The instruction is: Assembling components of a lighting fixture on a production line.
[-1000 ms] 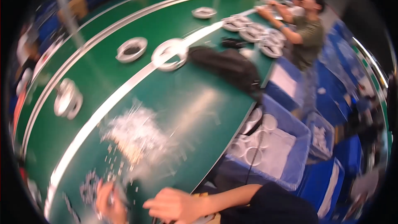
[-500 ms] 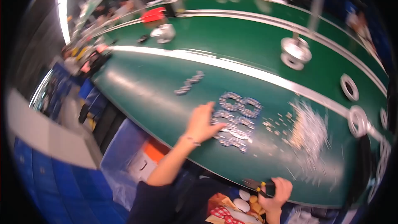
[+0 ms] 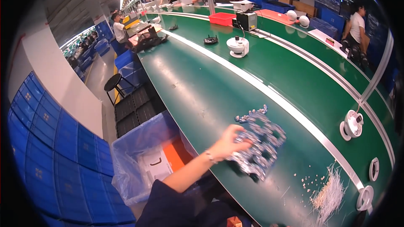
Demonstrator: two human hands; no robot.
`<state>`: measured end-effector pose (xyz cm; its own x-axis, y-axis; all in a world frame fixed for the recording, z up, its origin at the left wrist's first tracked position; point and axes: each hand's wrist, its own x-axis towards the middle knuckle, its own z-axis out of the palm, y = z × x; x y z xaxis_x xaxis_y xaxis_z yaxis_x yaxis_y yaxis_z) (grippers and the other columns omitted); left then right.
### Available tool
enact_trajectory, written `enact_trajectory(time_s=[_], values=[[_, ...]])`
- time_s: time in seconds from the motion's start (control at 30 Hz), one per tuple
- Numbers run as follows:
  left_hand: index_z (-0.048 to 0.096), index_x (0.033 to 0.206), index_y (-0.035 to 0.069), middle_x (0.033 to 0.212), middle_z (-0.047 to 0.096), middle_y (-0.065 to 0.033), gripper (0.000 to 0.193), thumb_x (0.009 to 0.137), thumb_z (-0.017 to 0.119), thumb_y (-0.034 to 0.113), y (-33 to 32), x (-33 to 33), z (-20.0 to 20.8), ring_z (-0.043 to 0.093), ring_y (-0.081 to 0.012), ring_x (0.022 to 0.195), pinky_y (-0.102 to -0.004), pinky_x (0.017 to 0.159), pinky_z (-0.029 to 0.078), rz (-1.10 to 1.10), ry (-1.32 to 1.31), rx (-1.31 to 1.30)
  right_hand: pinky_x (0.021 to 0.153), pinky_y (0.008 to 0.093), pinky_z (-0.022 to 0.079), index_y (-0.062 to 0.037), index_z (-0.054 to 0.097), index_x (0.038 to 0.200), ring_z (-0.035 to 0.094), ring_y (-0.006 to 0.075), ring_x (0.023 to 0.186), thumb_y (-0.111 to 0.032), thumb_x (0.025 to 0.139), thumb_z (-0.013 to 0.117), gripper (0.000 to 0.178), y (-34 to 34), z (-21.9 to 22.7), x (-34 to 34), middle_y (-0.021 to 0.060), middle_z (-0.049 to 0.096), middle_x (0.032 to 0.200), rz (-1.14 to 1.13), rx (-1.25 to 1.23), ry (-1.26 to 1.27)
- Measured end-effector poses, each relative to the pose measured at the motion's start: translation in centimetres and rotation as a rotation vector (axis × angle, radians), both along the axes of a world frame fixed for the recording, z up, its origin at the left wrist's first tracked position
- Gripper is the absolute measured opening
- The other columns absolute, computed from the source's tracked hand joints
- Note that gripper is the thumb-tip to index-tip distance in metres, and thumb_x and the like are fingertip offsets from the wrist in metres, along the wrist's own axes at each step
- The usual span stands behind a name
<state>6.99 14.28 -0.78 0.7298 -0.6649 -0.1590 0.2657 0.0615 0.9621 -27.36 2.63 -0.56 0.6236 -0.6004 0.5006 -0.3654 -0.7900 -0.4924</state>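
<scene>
Touching circuit boards (image 3: 261,145), left hand (image 3: 227,145) curves; thumb and fingers (image 3: 235,129) apart

Circuit boards (image 3: 261,142) now just beside the short board strip (image 3: 254,114), previously apart

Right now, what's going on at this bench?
A person's left hand is at the near-left part of a panel of ring-shaped circuit boards; blur hides whether it is lifted. The right hand is out of view. A strip of small boards lies near the panel's far side, and a pile of thin white wires sits to the right on the green table.
</scene>
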Motion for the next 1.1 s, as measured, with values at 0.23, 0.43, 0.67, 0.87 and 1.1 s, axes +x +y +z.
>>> enact_trajectory(time_s=[0.23, 0.43, 0.67, 0.87, 1.1], values=[[0.010, 0.129, 0.007, 0.108, 0.048, -0.0141, 0.062, 0.082, 0.049, -0.002, 12.5, 8.3, -3.9, 0.054, -0.0186, 0.092, -0.0296, 0.077, 0.046, 0.723, -0.224, -0.092, 0.064, 0.0417, 0.043, -0.0027, 0.056, 0.083, 0.051, 0.0336, 0.069, -0.007, 0.064, 0.063, 0.021, -0.4, 0.7, 5.0, 0.0152, 0.054, 0.076, 0.228, 0.074, 0.068], [0.007, 0.131, 0.010, 0.095, 0.059, -0.0115, 0.067, 0.081, 0.050, 0.000, 14.4, 12.9, -4.1, 0.058, -0.0117, 0.071, -0.0196, 0.051, 0.045, 0.874, -0.033, 0.022, 0.062, 0.0399, 0.041, -0.0022, 0.054, 0.082, 0.049, 0.0323, 0.067, -0.008, 0.061, 0.065, 0.025, -1.1, -1.0, 7.5, 0.0160, 0.051, 0.076, 0.090, 0.060, 0.176], [-0.004, 0.134, 0.009, 0.126, 0.034, -0.0167, 0.089, 0.076, 0.057, 0.041, 22.5, 38.5, -5.2, 0.044, -0.0287, 0.106, -0.0423, 0.091, 0.034, 1.358, -0.048, -0.009, 0.058, 0.0394, 0.040, -0.0012, 0.054, 0.081, 0.047, 0.0317, 0.061, -0.005, 0.059, 0.061, 0.024, -1.1, -1.5, 9.0, 0.0157, 0.049, 0.071, 0.035, 0.010, 0.148], [0.021, 0.127, -0.002, 0.126, 0.034, -0.0217, 0.060, 0.082, 0.051, 0.025, 12.8, 37.3, -3.7, 0.038, -0.0301, 0.114, -0.0352, 0.095, 0.030, 1.368, -0.727, 0.401, 0.059, 0.0388, 0.040, -0.0013, 0.054, 0.083, 0.047, 0.0314, 0.064, -0.004, 0.058, 0.060, 0.026, -0.6, -1.2, 9.5, 0.0153, 0.049, 0.073, -0.036, 0.043, 0.209], [0.044, 0.117, 0.004, 0.124, 0.040, -0.0177, 0.052, 0.072, 0.061, 0.027, 2.0, 18.5, -1.8, 0.037, -0.0329, 0.115, -0.0402, 0.097, 0.029, 0.182, -1.222, 0.503, 0.058, 0.0384, 0.041, -0.0032, 0.053, 0.086, 0.049, 0.0317, 0.066, -0.007, 0.059, 0.065, 0.030, -1.6, -1.0, 9.0, 0.0154, 0.050, 0.074, 0.068, 0.002, 0.223]])
